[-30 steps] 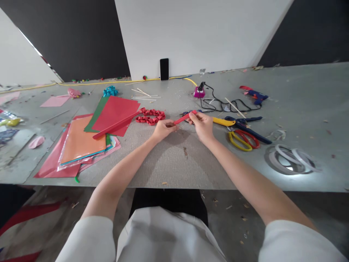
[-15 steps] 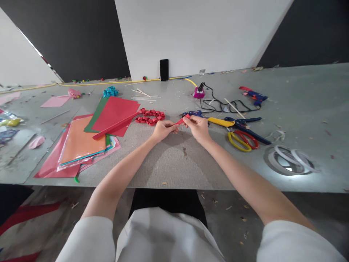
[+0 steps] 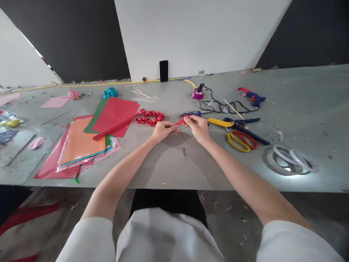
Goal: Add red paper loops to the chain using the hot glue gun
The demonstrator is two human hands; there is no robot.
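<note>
Between my two hands runs a short red paper strip [image 3: 181, 121], slanting up to the right above the table. My left hand [image 3: 163, 131] pinches its lower end, and my right hand [image 3: 197, 126] pinches the upper end, partly covering it. Just behind my left hand lies a ring of folded red paper links [image 3: 149, 117]. A blue glue gun [image 3: 193, 114] lies behind my right hand, partly hidden by it. To the right of that hand are a yellow-handled tool [image 3: 220, 122] and scissors with one yellow and one red handle [image 3: 239, 141].
Coloured sheets [image 3: 81, 142] and a red sheet [image 3: 117, 112] lie at left. A phone [image 3: 164, 71] leans on the back wall. A purple plug adapter [image 3: 198, 93] with black cables, another glue gun [image 3: 255, 97] and white tape rolls [image 3: 289, 160] are at right. Thin sticks [image 3: 144, 95] lie behind.
Both hands keep hold of the red paper strip in nearly the same place. The view has shifted very slightly; nothing else has visibly moved.
</note>
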